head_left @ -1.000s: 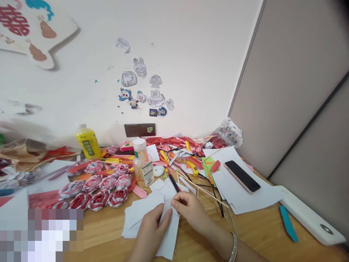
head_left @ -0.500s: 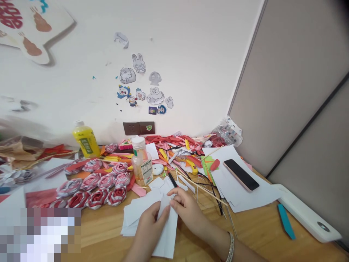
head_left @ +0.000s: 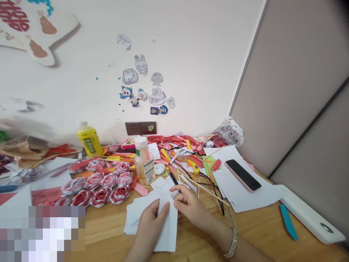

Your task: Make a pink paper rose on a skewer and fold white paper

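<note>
A white paper strip [head_left: 168, 236] is pinched under the thumb of my left hand [head_left: 151, 222], its lower end reaching toward me. At the strip's upper right edge, my right hand [head_left: 191, 208] is closed, with curled fingers and the thumb against the paper. Loose white sheets [head_left: 133, 214] lie under and left of the left hand. Just beyond the right fingertips rests a black pen [head_left: 173, 178], its near end partly hidden. My fingers behind the strip are out of sight.
Rolled paper roses [head_left: 102, 197] lie left, near a clear jar [head_left: 144, 171] and a yellow drink bottle [head_left: 89, 142]. Coloured paper scraps [head_left: 174, 140] pile along the wall. At right are a phone [head_left: 243, 175], a white device [head_left: 308, 214] and a teal strip [head_left: 288, 222].
My right fingers have shifted from the strip's top to its right edge. The strip looks flatter and more of its upper face shows. The camera view has turned slightly left.
</note>
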Action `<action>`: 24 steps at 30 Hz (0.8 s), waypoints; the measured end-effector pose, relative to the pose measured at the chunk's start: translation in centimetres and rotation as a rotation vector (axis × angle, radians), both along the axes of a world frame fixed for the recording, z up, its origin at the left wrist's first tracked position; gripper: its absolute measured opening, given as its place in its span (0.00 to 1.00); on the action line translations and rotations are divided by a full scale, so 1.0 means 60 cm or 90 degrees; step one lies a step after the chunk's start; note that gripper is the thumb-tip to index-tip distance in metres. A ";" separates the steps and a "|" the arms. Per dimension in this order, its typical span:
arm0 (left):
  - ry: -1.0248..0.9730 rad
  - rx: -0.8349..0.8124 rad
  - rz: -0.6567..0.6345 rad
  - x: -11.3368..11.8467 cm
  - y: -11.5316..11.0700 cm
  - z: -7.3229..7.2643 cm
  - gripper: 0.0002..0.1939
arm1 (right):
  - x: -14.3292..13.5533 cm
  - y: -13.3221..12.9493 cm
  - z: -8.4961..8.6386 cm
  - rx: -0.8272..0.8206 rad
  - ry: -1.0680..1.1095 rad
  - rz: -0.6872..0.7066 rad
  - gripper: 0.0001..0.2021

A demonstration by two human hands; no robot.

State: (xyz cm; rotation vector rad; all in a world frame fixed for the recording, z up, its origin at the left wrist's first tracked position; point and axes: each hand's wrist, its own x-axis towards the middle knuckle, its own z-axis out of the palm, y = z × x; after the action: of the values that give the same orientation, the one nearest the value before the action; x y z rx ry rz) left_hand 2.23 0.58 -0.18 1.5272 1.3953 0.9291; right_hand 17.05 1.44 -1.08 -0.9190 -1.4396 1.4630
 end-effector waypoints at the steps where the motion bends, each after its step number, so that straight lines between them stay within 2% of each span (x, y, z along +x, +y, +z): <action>1: 0.002 0.006 -0.005 0.001 0.000 -0.001 0.16 | 0.000 0.000 0.001 -0.001 -0.005 -0.006 0.12; 4: 0.042 0.046 -0.023 0.004 -0.002 -0.004 0.16 | 0.001 0.000 0.007 0.036 -0.064 -0.050 0.05; 8: 0.095 0.080 -0.039 0.007 -0.006 -0.011 0.16 | -0.001 -0.001 0.015 0.128 -0.188 -0.110 0.09; 12: 0.083 0.076 -0.029 0.007 -0.005 -0.014 0.15 | -0.007 -0.007 0.016 0.138 -0.208 -0.128 0.10; 17: -0.049 0.029 0.005 0.002 -0.003 -0.004 0.18 | -0.012 -0.009 0.010 0.078 -0.133 -0.068 0.07; 21: -0.259 -0.129 -0.036 0.001 -0.006 0.005 0.27 | -0.008 -0.006 0.013 0.135 -0.196 -0.108 0.07; 24: -0.337 -0.197 -0.078 0.003 -0.008 0.008 0.26 | -0.005 -0.007 0.021 0.192 -0.244 -0.111 0.07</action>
State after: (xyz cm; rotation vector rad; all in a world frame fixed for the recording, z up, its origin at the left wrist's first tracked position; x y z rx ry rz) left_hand 2.41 0.11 0.33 1.0234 0.9949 0.9082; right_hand 16.76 1.02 0.17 -1.1391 -1.7483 0.9405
